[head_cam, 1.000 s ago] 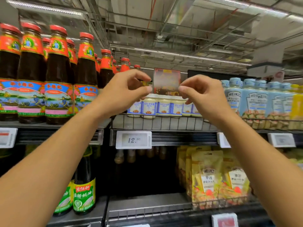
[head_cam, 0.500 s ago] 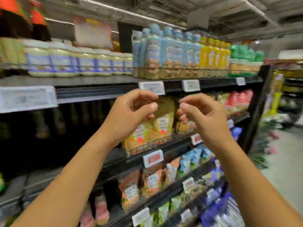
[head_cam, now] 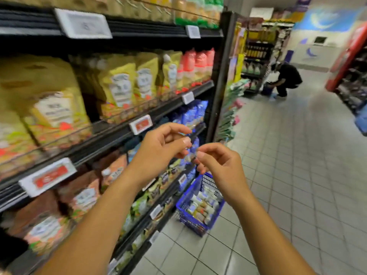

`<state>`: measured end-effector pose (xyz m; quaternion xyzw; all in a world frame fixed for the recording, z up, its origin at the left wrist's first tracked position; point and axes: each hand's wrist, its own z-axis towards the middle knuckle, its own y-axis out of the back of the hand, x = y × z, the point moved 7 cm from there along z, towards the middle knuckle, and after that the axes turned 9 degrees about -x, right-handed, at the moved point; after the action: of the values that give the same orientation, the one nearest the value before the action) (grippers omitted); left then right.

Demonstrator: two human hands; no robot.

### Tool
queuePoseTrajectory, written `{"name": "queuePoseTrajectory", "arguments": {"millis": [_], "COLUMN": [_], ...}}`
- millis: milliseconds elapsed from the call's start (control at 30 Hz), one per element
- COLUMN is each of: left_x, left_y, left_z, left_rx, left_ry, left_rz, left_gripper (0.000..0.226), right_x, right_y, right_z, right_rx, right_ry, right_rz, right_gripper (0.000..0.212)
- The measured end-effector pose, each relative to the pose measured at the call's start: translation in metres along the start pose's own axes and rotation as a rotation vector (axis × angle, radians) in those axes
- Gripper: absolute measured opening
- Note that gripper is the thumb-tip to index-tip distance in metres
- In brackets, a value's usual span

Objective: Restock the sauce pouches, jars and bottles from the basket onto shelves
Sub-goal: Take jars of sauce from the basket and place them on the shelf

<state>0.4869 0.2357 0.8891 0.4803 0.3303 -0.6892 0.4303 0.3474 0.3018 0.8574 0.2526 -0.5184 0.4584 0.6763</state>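
L hand (head_cam: pixel 164 144): up high over the basket, to its left. Fingers curled in, thumb by forefinger, nothing seen in it.
R hand (head_cam: pixel 220 167): almost straight over the basket's far end, lower than the L. Also curled, nothing visible held. Fingertips of the two hands nearly meet.
Basket (head_cam: pixel 188 219): blue w/ mesh walls, on the floor tiles (head_cam: pixel 278 195), tight to the foot of the shelves. Sits below both hands and a bit fwd.
Stock in basket (head_cam: pixel 204 205): bottles/jars w/ pale caps, packed lying on their sides. Too blurred to sort by type. Plenty in there, so my guess is the restock's far from done.
Key relation: stock lies straight down from the R hand and down-right from the L, so the R is nearer. Basket's long axis runs away from the viewer along the shelf foot. Bottles look to lie across it, but can't be sure.
Next move (guess): bend and reach down R-first, then take a bottle round its body.
Shelves (head_cam: pixel 111 135): left of basket, rising well above it. Price tags (head_cam: pixel 141 124) on the front rails.
Yellow pouches (head_cam: pixel 123 84): upright, up-left of basket, higher than the hands.
Red pouches (head_cam: pixel 196 64): same shelf, further along, above the basket's far side.
Far aisle: a person (head_cam: pixel 288 78) crouched low, well beyond the basket to its right.
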Motion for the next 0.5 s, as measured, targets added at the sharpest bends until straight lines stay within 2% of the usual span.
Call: {"name": "queuePoseTrajectory", "arguments": {"millis": [333,500], "left_x": [0.111,0.163], "left_y": [-0.093,-0.106], "left_z": [0.028,0.04], "left_rx": [0.067,0.083], "left_ry": [0.233,0.339], "left_rz": [-0.048,-0.029], "left_gripper": [0.02,0.019], "right_x": [-0.062,-0.095], "right_y": [0.116,0.152], "right_z": [0.013,0.017], "right_rx": [-0.203,-0.291], "right_ry": [-0.187,-0.273], "right_rz": [-0.087,-0.141], "right_gripper": [0.018,0.009]}}
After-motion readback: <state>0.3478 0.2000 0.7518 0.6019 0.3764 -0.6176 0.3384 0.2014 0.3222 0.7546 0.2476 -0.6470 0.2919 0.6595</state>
